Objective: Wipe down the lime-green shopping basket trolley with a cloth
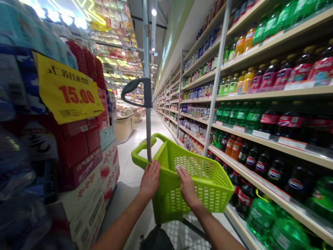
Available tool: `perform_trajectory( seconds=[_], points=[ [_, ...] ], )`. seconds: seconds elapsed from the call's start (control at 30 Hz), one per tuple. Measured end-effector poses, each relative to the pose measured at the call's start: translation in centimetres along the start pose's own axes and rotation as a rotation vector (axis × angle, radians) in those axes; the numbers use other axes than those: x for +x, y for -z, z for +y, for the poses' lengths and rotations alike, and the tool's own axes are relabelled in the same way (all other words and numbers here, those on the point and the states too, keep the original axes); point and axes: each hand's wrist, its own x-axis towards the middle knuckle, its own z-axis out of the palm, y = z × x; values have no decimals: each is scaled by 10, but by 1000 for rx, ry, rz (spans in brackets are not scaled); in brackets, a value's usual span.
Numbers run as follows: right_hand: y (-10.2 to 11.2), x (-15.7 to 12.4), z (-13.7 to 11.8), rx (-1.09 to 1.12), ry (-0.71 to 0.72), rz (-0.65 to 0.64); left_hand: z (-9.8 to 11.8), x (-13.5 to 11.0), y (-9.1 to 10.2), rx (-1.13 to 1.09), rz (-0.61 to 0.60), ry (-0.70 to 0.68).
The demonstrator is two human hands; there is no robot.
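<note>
Several long shelves of bottled drinks fill the right side; stacked drink cartons stand at left. Between them, straight ahead, is the green basket; its perforated plastic looks light, stiff and a little slick, so the thick rim or the looped handle should give the surest hold. One grey pole rises by that loop, carrying a dark grip. The left hand lies at the rim, fingers together, its grip impossible to tell. The right hand pinches a pale scrap there.
</note>
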Motion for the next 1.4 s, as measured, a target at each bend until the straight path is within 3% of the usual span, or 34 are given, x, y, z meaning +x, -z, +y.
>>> perform_trajectory(
  seconds=[0.1, 0.2, 0.27, 0.33, 0.4, 0.57, 0.73, 0.83, 0.97, 1.17, 1.4],
  points=[
    [-14, 13, -19, 60, 30, 5, -10, -2, -1, -78, 193, 7],
    [-41, 37, -60, 119, 104, -34, -21, -2, -1, -79, 370, 222],
    [-55, 50, -84, 105, 164, -90, -26, -4, -2, -40, 344, 286],
    [-60, 54, -94, 57, 195, -131, -28, -7, -3, -2, 258, 244],
    [-53, 50, -86, -3, 170, -142, -28, -12, -3, 16, 211, 204],
    [-20, 30, -35, -173, -47, -142, -22, -8, 1, 27, 205, 162],
    [-26, 37, -29, -172, -4, -150, -9, 20, -1, 62, 24, -80],
    [-26, 35, -21, -190, -21, -140, -5, 27, -4, 94, -79, -64],
    [-8, 20, -2, -263, -116, -99, 4, 28, -7, 109, -89, -27],
    [0, 14, -2, -237, -23, -161, 34, 31, -13, 51, -243, -62],
    [21, -2, 24, -275, -109, -95, 56, 30, -22, 23, -271, -70]
  ],
)
